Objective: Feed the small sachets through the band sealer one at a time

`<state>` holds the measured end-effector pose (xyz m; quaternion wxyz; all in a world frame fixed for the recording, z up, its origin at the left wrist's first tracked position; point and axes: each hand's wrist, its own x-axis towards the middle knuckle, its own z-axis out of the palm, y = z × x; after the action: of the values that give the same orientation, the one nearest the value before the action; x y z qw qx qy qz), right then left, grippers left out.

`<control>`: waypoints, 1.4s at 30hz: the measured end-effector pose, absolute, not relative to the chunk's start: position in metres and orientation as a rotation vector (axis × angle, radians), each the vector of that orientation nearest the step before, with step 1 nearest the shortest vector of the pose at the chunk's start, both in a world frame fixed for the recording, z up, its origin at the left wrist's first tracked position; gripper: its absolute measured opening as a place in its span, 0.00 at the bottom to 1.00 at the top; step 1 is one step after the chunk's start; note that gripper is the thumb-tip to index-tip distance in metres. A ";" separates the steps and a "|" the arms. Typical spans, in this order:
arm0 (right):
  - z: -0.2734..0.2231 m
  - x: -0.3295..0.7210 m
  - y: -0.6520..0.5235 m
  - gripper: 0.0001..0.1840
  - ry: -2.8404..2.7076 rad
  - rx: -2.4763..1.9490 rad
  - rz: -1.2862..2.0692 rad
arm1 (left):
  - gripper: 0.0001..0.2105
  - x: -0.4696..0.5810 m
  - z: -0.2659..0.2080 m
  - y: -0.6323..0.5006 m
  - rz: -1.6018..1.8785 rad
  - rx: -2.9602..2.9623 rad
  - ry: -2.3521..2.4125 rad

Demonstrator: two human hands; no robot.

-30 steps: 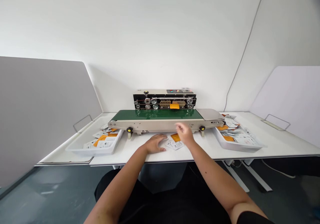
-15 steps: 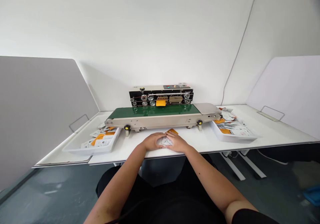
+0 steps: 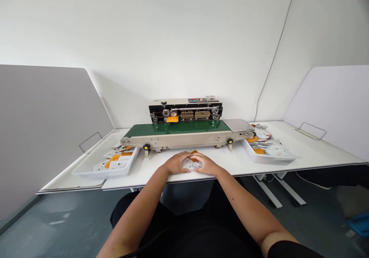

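Near the table's front edge, my left hand (image 3: 176, 163) and my right hand (image 3: 207, 164) curve around small printed sachets, with thumbs and fingertips at them. A white printed sachet (image 3: 188, 164) lies between the hands, and an orange piece (image 3: 195, 157) shows by my right fingertips. The fingers cover part of these, so I cannot tell how many sachets there are. Behind the hands stands a band sealing machine (image 3: 184, 101) with a green conveyor belt (image 3: 173, 128). An orange sachet (image 3: 172, 119) sits in its rollers, above the belt.
A white tray (image 3: 102, 173) of white and orange sachets stands at the left. Another tray (image 3: 273, 160), heaped with similar sachets, is at the right, partly under the conveyor's end. Grey partitions (image 3: 52, 123) flank the white table; a wall rises behind.
In the sealing machine, the orange sachet has travelled left. My hands have parted slightly, my right hand moving a little right, and more of the sachets between them shows.
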<state>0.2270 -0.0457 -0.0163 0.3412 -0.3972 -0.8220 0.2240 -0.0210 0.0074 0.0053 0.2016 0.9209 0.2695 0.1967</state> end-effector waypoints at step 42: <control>-0.029 0.232 -0.047 0.32 -1.226 -1.008 1.148 | 0.23 -0.015 0.001 0.008 0.840 2.487 0.765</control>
<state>0.2325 -0.0470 -0.0293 0.5574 -0.4273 -0.5196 0.4865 -0.0151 0.0080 0.0012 0.2020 0.8908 0.2741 0.3009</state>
